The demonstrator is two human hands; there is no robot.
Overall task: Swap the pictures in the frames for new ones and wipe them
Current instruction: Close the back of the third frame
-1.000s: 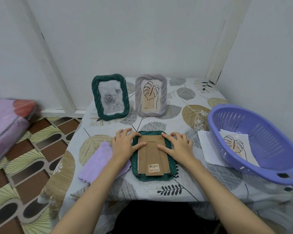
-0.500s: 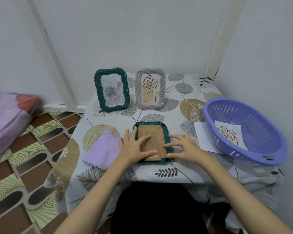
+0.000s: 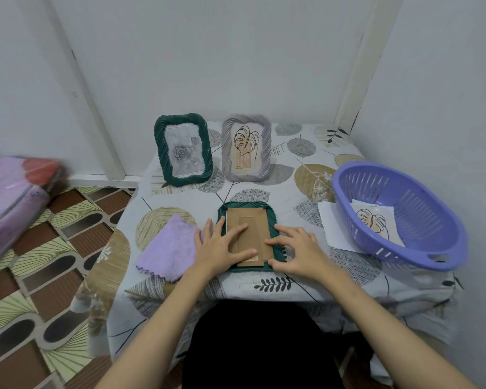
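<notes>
A dark green frame (image 3: 247,206) lies face down near the table's front edge, its brown cardboard back (image 3: 251,220) up. My left hand (image 3: 222,248) rests flat on the back's left side, fingers spread. My right hand (image 3: 298,249) touches the frame's lower right edge with its fingertips. Behind stand a green frame with a rose picture (image 3: 183,148) and a grey frame with a leaf drawing (image 3: 246,147). A lilac cloth (image 3: 169,248) lies left of my left hand. A leaf picture (image 3: 376,223) lies in the purple basket (image 3: 421,248).
White paper sheets (image 3: 331,228) stick out from under the basket on the right. The table has a leaf-print cover (image 3: 306,178) and stands in a corner of white walls. A patterned floor (image 3: 40,262) and a pink bundle (image 3: 9,189) are on the left.
My hands slid toward the near end of the face-down frame; the right hand moved off the cardboard to the frame's lower right edge. The camera pulled back and up.
</notes>
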